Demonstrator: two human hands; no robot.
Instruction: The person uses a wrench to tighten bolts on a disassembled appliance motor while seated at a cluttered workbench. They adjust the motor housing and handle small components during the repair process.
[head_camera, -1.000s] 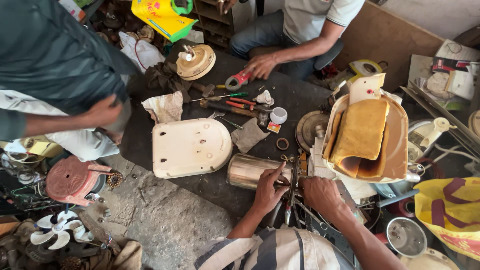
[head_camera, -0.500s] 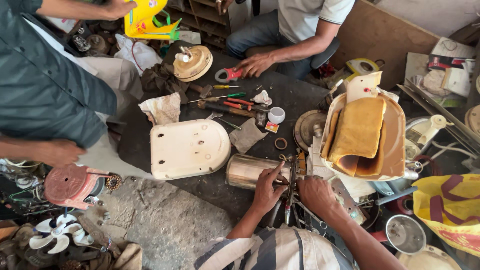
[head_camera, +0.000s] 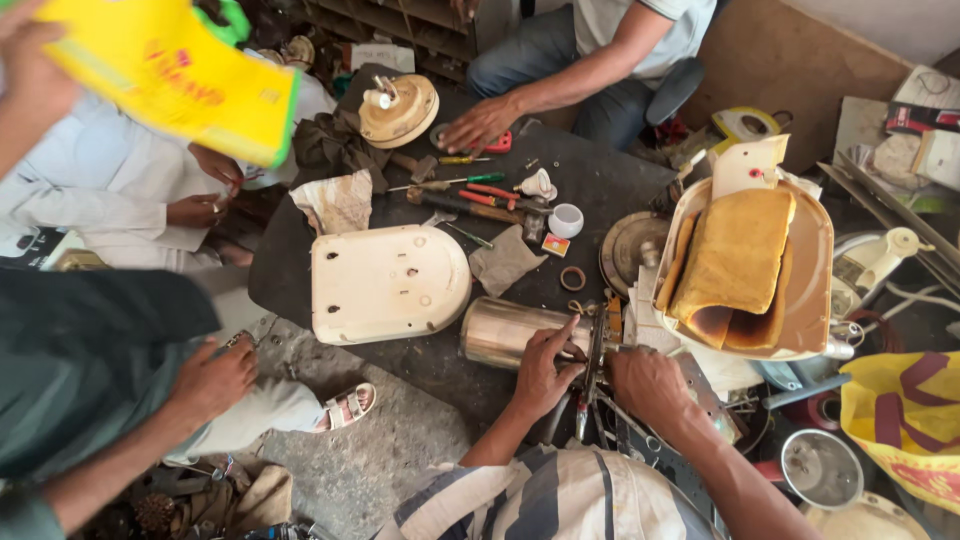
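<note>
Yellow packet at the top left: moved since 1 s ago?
Yes. The yellow packet has swung left and toward the camera in another person's hand, away from the cream motor hub it was above. Now it looms over the seated person's white sleeve.

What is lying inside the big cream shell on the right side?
Inside the cream shell lies a folded yellow-brown foam pad, with a cream plastic piece at its upper edge. The pad covers most of the shell's bottom, so anything beneath it cannot be seen.

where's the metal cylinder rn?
Head view, lower centre: the metal cylinder lies on its side on the dark table, right of the cream base plate, with the left hand on it.
</note>
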